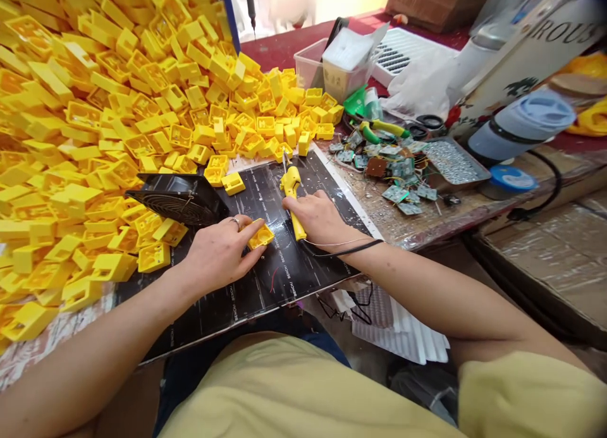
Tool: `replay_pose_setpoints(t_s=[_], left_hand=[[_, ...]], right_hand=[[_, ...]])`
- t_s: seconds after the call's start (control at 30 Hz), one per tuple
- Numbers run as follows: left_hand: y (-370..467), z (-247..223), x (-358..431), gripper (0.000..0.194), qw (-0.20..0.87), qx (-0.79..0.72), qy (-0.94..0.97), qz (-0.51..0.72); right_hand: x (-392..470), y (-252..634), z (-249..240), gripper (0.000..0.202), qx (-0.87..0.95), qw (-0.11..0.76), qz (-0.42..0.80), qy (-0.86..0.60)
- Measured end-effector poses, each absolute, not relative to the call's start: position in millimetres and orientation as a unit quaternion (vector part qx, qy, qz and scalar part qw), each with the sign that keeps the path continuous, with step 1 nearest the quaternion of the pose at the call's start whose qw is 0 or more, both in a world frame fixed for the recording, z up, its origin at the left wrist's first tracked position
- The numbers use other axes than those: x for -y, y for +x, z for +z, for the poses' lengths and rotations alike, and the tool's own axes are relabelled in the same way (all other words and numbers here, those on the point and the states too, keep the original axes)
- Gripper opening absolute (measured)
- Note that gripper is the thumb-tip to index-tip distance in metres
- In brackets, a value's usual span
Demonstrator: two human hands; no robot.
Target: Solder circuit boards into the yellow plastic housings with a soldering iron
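My left hand (pixel 220 251) holds a small yellow plastic housing (pixel 260 236) between thumb and fingers, low over the black mat (pixel 256 280). In my right hand (pixel 317 217) is a yellow soldering iron (pixel 290 184), gripped by its handle, its metal tip pointing away from me and up to the left. A thin wire and a black cable run back along my right wrist. Two more yellow housings (pixel 233 183) lie near the mat's far edge, apart from my hands. Beside my left hand stands a black fan (pixel 183 201), tilted.
A large heap of yellow housings (pixel 142 109) fills the left and back. On the right lie small circuit boards (pixel 401 169), green-handled pliers (pixel 379 129), a metal tray of small parts (pixel 453 161), a blue-lidded tub (pixel 512 179) and a cup (pixel 526 125). Clear plastic boxes (pixel 310 65) stand behind.
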State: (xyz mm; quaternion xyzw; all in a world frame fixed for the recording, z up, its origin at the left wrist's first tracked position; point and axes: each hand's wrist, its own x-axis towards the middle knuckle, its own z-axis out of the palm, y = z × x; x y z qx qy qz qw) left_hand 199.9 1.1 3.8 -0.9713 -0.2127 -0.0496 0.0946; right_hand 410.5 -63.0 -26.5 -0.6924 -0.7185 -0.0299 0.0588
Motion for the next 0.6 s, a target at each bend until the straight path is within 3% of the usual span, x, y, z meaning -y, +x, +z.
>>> replay_pose_setpoints(t_s=[0.13,0.3,0.43,0.6], left_hand=[[200,2,-3,0.045,0.061,0.215,-0.974,-0.047],[249,-2,-21,0.052,0.033,0.237,-0.97,-0.036],[309,-13,-59,0.051,0.069,0.293,-0.953,-0.026],[330,-27,-64,0.05,0.094,0.257,-0.962,0.008]], right_hand=[[63,421,-21,0.028,0.699,0.056,-0.036,-0.712],[61,479,-12,0.031,0.605,0.114,-0.086,-0.783],[64,516,-14,0.03,0.55,0.159,-0.111,-0.812],[91,521,-12,0.026,0.528,0.233,-0.146,-0.804]])
